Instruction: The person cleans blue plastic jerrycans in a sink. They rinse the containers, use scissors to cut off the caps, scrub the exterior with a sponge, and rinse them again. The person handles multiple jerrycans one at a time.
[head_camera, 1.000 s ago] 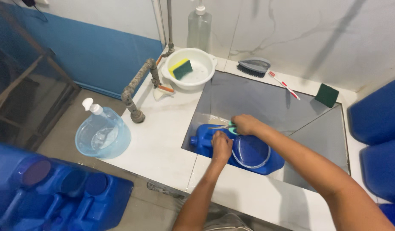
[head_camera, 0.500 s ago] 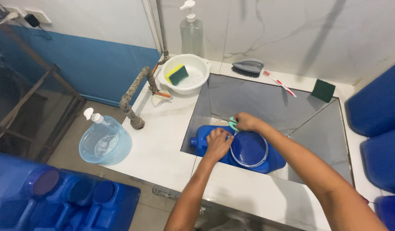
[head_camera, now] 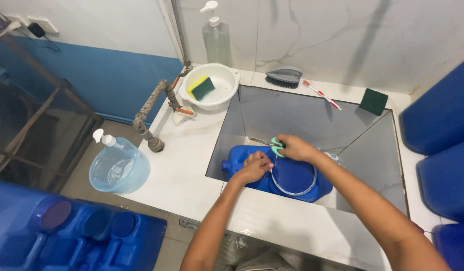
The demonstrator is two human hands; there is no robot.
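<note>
Scissors (head_camera: 272, 144) now lower (right-hand (head_camera: 294, 148) fingers closed)

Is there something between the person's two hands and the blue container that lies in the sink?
Nothing visible. The left hand rests directly on the blue container, and the right hand, holding green-handled scissors, is right at its top edge.

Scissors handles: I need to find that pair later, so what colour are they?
Teal-green handles on the scissors, held in the right hand; head view.

Both bare forearms are reaching forward and down; the left hand (head_camera: 255, 167) is curling closed, the right hand (head_camera: 295, 148) apparently gripping, fingers folded.
</note>
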